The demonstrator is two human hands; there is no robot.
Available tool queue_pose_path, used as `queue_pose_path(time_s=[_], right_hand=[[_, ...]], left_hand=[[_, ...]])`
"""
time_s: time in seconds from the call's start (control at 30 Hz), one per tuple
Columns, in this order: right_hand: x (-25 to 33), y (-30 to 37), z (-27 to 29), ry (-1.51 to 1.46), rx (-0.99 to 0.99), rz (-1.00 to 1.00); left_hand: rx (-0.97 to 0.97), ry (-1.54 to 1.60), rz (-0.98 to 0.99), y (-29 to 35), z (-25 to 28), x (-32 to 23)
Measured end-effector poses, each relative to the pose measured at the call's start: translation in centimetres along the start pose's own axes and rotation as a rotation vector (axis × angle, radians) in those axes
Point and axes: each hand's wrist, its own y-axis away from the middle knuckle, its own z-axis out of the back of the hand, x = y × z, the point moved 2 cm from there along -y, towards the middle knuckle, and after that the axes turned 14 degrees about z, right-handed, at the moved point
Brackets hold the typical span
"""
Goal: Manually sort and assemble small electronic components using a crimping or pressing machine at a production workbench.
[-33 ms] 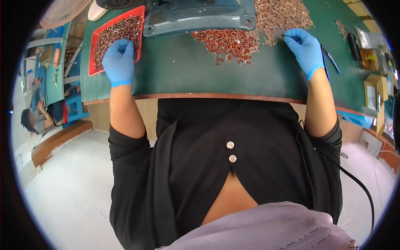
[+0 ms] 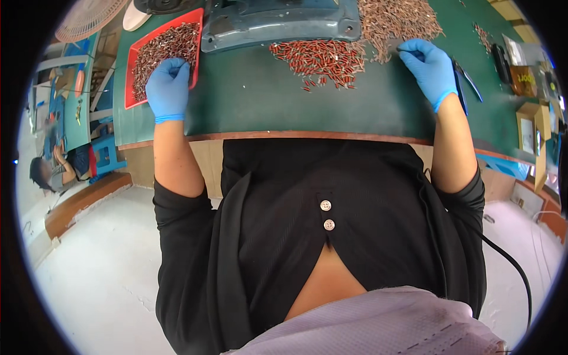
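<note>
My left hand (image 2: pixel 167 90), in a blue glove, rests over the near right part of a red tray (image 2: pixel 132 71) full of small reddish-brown and silvery pieces. Its fingers are curled in; whatever they hold is hidden. My right hand (image 2: pixel 430 71), gloved alike, is at the near right edge of a pile of small brownish pieces (image 2: pixel 402 19). Thumb and forefinger come together there on a small dark bit too tiny to name. Between the hands lies a heap of small red cylinders with silvery ends (image 2: pixel 319 59).
A blue-grey machine base (image 2: pixel 278 26) stands behind the red heap. Right of my right wrist lie blue-handled pliers (image 2: pixel 470 83). Small boxes (image 2: pixel 532 127) sit at the table's right edge. The green table (image 2: pixel 236 115) has a brown front edge. Far left, another person (image 2: pixel 53 171) sits.
My right fingertips have shifted very slightly left. The left hand keeps its place at the tray, and the whole picture has moved a touch.
</note>
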Motion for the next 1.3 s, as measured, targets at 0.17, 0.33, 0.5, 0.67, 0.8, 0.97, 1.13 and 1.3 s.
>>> queue_pose_path(time_s=[0.17, 0.33, 0.5, 0.67, 0.8, 0.97, 1.13, 1.3], right_hand=[[0.5, 0.3, 0.2, 0.174, -0.048, 0.027], [2.1, -0.6, -0.9, 0.459, 0.125, 0.013], [2.9, 0.2, -0.7, 0.513, 0.021, 0.207], [3.0, -0.4, -1.2, 0.347, 0.08, 0.104], [1.9, -0.1, -1.6, 0.476, 0.133, 0.196], [2.8, 1.0, -1.2, 0.447, 0.03, 0.157], [3.3, 1.2, -1.0, 0.21, -0.016, 0.091], [6.4, 2.6, -1.8, -0.338, 0.096, 0.002]], left_hand=[[-0.017, -0.023, -0.051, 1.3, -0.2, -1.1], [-0.002, 0.171, -0.166, 3.4, -1.3, -5.0], [0.138, 0.412, -0.341, 6.5, -2.7, -9.7], [0.369, 0.473, -0.456, 10.2, -4.5, -13.2], [0.487, 0.441, -0.454, 11.4, -5.5, -14.3], [0.47, 0.435, -0.502, 12.1, -5.6, -14.7], [0.517, 0.472, -0.494, 13.0, -6.0, -15.0], [0.537, 0.53, -0.415, 13.5, -5.9, -14.8]])
